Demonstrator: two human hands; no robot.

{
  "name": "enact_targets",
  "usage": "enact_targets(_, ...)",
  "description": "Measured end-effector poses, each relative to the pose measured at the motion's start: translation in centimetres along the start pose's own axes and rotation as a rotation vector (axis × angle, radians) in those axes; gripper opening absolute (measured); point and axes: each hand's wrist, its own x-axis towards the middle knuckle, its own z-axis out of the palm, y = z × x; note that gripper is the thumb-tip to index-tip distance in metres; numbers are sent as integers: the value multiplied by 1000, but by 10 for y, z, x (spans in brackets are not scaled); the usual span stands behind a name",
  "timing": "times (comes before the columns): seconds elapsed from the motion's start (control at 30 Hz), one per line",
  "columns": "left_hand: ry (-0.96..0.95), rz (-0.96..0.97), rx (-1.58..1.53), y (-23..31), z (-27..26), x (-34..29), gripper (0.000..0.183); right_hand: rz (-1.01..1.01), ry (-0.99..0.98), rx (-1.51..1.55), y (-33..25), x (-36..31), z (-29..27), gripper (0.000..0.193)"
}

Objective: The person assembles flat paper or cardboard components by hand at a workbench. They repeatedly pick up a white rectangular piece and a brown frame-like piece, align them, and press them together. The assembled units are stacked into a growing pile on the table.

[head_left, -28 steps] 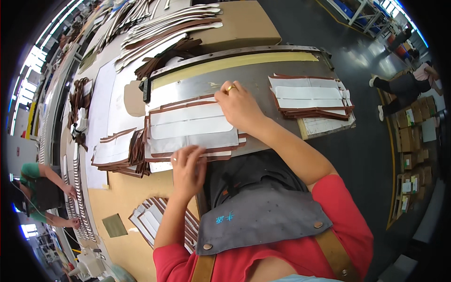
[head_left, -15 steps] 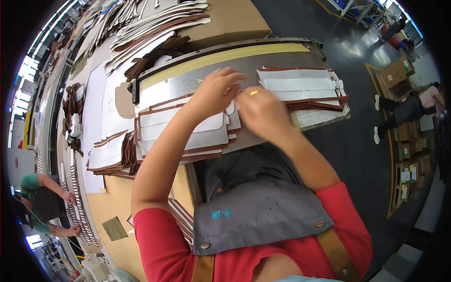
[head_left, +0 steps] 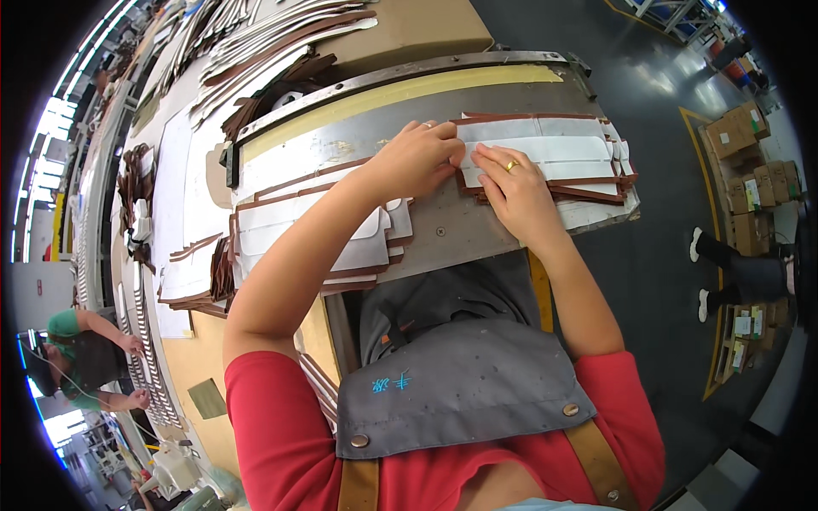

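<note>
Touching stack (head_left: 573, 150) edge beside bare plate (head_left: 443, 220): left hand (head_left: 417, 159), grip unclear; right hand (head_left: 520, 193) flat.

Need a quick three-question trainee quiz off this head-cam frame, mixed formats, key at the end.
1. The right hand lies over: (a) the cardboard box, (b) the right-hand stack of white-and-brown pieces, (c) the green square.
2. True or false: the apron is red.
3. Fill in: along the far side of the metal plate runs a ___ strip.

Key: 1 b; 2 false, it is grey; 3 yellow.
</note>
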Motion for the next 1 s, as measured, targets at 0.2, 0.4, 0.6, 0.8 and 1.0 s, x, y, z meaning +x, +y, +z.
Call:
enact_targets(0.2, -14, 125, 241, 1, -7, -9, 11, 2, -4, -28, 2, -1, 1, 28)
enact_targets(0.4, 162, -173, 153, 16, -30, -58, 13, -21, 3, -16, -1, 5, -2, 24)
enact_targets(0.6, 236, -498, 72, 28, -44, -130, 17, -136, -39, 156, -35, 41, 9, 22)
enact_targets(0.8, 300, -496, 185, 14, -40, -159, 24, -95, -369, 292, -66, 78, 49, 24)
enact_targets(1.0, 216, -553, -118, -10, -52, -140, 34, -346, -160, 87, -93, 65, 45, 13)
